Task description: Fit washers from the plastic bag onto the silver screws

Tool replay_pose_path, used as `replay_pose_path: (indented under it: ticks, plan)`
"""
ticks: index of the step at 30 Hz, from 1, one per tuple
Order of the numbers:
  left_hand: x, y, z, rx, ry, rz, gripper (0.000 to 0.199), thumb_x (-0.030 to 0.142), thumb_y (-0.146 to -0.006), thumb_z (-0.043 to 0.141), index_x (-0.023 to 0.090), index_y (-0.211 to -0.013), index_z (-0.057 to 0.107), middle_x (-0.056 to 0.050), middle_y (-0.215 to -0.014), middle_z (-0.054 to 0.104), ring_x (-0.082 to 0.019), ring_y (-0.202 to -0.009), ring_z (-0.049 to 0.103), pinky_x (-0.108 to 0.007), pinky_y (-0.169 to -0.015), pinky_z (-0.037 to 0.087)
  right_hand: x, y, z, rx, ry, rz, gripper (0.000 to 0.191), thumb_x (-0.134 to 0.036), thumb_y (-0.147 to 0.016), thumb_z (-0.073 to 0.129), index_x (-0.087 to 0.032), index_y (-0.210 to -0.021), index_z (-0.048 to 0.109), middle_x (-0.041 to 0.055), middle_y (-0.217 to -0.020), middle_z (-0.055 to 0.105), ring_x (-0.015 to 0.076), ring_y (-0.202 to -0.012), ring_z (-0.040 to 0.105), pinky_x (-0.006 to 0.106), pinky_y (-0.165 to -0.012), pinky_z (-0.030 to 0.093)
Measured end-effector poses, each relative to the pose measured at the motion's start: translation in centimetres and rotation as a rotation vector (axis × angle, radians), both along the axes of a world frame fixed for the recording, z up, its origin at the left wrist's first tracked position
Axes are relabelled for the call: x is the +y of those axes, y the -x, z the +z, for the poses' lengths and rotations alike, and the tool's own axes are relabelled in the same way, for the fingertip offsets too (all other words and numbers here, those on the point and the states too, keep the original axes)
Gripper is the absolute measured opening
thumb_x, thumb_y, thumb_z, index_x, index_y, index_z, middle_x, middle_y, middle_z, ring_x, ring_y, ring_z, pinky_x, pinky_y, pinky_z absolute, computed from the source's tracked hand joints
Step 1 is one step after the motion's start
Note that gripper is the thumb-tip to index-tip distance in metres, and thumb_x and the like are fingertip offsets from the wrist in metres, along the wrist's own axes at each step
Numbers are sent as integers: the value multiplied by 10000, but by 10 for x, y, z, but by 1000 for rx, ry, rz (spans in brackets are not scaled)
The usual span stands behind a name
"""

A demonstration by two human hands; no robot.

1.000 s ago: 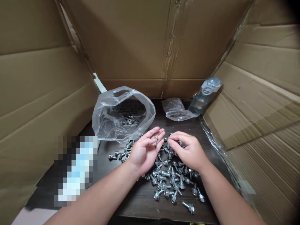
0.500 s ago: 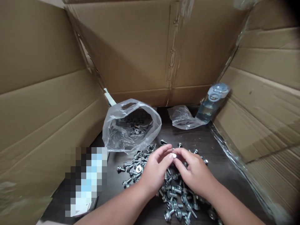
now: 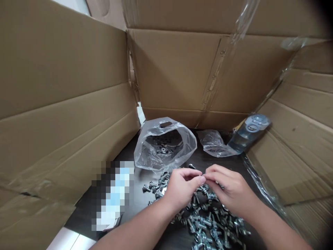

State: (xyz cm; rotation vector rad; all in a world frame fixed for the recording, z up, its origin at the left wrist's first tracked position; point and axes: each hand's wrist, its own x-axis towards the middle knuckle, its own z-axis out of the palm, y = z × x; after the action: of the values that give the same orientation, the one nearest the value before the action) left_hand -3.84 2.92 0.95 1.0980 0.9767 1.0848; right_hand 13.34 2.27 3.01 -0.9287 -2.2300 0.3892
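Observation:
Many metal bolts with washers point(image 3: 205, 222) lie in a loose pile on the dark table, below and around both hands. Over the pile, my left hand point(image 3: 183, 187) is closed in a pinch, thumb against fingertips. My right hand point(image 3: 229, 187) pinches at the same spot, its fingertips meeting those of the left. Whatever sits between the fingertips is too small and hidden to name. Behind the hands an open clear plastic bag point(image 3: 165, 146) holds small dark and silvery parts.
Cardboard walls point(image 3: 177, 73) enclose the dark table point(image 3: 182, 239) at the back and sides. A water bottle point(image 3: 249, 133) leans at the back right beside a flat clear plastic bag point(image 3: 214, 144). A blurred-out, pixelated object point(image 3: 114, 198) lies on the left.
The view has shifted, so the scene sits further right and lower. A small white piece seen between the fingertips earlier is now hidden; the right hand's fingers have closed over it.

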Motion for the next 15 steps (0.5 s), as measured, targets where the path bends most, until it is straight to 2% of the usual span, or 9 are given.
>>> replay_pose_path:
  ticks: [2,5,8,10,11,15]
  plan:
    - [-1,8,11,-25,-54,95,216,302,-685,765,122,-805,750,-70,-726,678,-130,-611,569,-250,-594,473,5,7,14,43,73,9,130,-159,-904,530,-204,-960,638,54,-904,611,147,-795,585,260,-696,474]
    - [-10,26,28,-19,-294,353,112,238,-724,739,159,-801,754,-65,-852,685,-149,-728,617,-243,-646,504,19,29,35,116,202,-6,135,-239,-912,533,-191,-974,643,62,-950,648,161,-852,619,257,-724,504]
    - [-24,47,37,61,-507,641,142,179,-756,712,216,-888,749,-40,-933,671,-137,-751,620,-230,-645,506,47,68,49,-57,162,-20,188,-212,-913,499,-179,-986,670,55,-929,686,159,-823,636,261,-744,498]
    - [-32,58,35,86,-579,784,219,139,-726,735,240,-921,746,-31,-948,668,-140,-760,617,-235,-665,507,73,99,49,-334,114,-63,206,-162,-892,495,-169,-952,691,71,-976,697,186,-914,642,270,-819,478]
    - [-34,62,33,98,-588,822,230,130,-713,743,239,-915,748,-33,-945,669,-146,-776,618,-239,-679,508,87,115,47,-523,167,-126,208,-159,-885,499,-173,-933,701,82,-991,700,205,-954,644,278,-840,473]
    - [-32,70,17,151,-542,831,144,148,-703,753,213,-831,759,-47,-921,675,-157,-800,619,-240,-697,516,136,164,22,-713,335,-243,124,-139,-782,664,-75,-878,711,168,-900,709,250,-836,687,302,-716,519]
